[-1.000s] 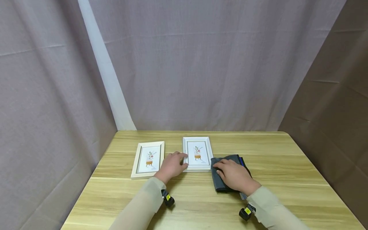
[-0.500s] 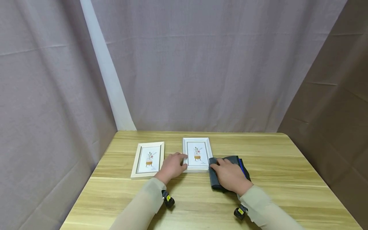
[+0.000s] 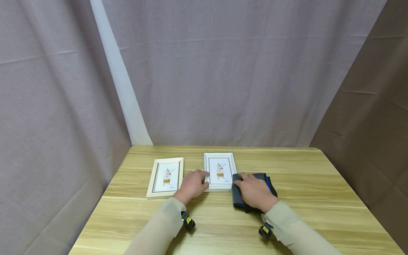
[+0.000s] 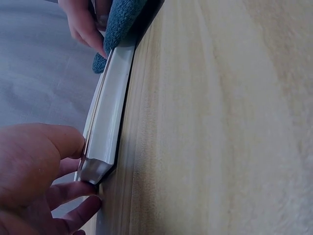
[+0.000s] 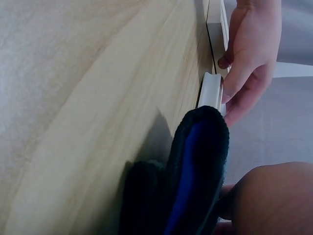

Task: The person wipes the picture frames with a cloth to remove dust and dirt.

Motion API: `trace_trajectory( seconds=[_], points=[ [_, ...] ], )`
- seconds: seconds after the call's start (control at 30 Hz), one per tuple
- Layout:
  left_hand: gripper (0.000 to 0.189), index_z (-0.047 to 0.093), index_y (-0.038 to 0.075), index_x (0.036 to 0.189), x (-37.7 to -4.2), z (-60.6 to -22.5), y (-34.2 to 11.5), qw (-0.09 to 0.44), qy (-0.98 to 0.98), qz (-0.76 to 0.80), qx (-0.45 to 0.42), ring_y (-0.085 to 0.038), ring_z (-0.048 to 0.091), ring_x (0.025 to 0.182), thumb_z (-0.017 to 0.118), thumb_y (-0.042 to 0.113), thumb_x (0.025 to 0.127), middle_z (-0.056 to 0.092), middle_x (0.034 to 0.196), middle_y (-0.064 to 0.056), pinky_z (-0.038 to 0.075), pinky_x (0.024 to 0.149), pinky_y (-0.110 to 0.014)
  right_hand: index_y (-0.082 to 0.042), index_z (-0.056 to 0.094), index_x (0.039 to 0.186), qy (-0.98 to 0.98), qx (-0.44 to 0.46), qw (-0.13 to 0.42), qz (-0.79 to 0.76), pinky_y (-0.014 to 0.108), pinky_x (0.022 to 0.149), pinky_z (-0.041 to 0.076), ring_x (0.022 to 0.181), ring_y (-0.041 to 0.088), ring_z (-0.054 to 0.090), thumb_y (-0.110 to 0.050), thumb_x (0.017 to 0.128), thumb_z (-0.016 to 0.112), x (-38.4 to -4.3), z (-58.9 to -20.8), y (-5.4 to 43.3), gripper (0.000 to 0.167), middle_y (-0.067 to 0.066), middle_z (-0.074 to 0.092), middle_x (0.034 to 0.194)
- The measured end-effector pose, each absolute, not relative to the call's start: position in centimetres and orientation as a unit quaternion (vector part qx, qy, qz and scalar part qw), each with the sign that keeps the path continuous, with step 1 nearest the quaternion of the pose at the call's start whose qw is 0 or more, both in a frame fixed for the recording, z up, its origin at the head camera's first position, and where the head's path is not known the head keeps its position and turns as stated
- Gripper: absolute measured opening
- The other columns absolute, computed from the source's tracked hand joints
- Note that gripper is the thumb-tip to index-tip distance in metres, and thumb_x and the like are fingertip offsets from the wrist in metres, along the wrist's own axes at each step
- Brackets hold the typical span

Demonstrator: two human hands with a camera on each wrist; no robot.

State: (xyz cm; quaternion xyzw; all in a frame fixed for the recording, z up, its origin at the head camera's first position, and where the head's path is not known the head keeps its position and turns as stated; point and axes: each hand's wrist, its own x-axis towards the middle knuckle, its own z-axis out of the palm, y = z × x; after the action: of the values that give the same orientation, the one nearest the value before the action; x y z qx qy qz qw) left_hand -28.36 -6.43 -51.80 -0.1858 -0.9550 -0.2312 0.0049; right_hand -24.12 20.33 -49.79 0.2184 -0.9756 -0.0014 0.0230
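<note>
A white picture frame with a potted-plant picture lies face up on the table. My left hand holds its left edge near the lower corner; in the left wrist view the thumb lies along the top and fingertips reach the side. My right hand grips a folded dark grey cloth with a blue strip along one edge. The cloth's left edge overlaps the frame's lower right corner. The right wrist view shows the cloth's dark folds with blue inside. Its underside is hidden.
Left of my left hand lies a cream picture frame with a similar picture. The wooden table ends at a grey curtain behind. A brown curtain hangs on the right.
My right hand has slid left with the cloth, onto the white frame's lower right corner, mostly in the first half second. My left hand has stayed at the frame's edge.
</note>
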Motion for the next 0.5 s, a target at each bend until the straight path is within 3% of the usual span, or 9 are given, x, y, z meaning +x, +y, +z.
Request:
trace_trajectory(
  seconds=[0.17,0.37,0.5],
  points=[
    [0.043,0.072,0.015,0.146,-28.4,-52.0,-6.4,0.004,-0.954,-0.235,-0.184,-0.046,0.061,0.137,0.072,0.026,0.104,0.068,0.147,-0.015,0.048,0.114,-0.058,-0.014,0.076,0.14,-0.975,0.222,0.028,-0.002,0.057,0.085,0.063,0.127,0.042,0.065,-0.012,0.111,0.057,-24.5,-49.7,20.3,0.034,0.021,0.065,0.141],
    [0.043,0.072,0.014,0.145,-28.4,-52.1,-6.4,0.005,-0.954,-0.239,-0.183,-0.046,0.061,0.136,0.073,0.025,0.103,0.068,0.147,-0.015,0.048,0.114,-0.058,-0.015,0.077,0.138,-0.975,0.222,0.021,-0.004,0.052,0.077,0.062,0.114,0.037,0.068,-0.012,0.111,0.058,-25.1,-49.4,20.0,0.033,0.018,0.067,0.128],
    [0.044,0.072,0.014,0.145,-28.6,-52.2,-6.3,0.006,-0.955,-0.235,-0.183,-0.045,0.061,0.137,0.072,0.024,0.103,0.068,0.147,-0.014,0.048,0.115,-0.058,-0.016,0.077,0.139,-0.978,0.209,0.005,-0.015,0.051,0.079,0.061,0.111,0.035,0.068,-0.014,0.112,0.058,-25.7,-49.3,19.8,0.034,0.017,0.066,0.129]
  ],
)
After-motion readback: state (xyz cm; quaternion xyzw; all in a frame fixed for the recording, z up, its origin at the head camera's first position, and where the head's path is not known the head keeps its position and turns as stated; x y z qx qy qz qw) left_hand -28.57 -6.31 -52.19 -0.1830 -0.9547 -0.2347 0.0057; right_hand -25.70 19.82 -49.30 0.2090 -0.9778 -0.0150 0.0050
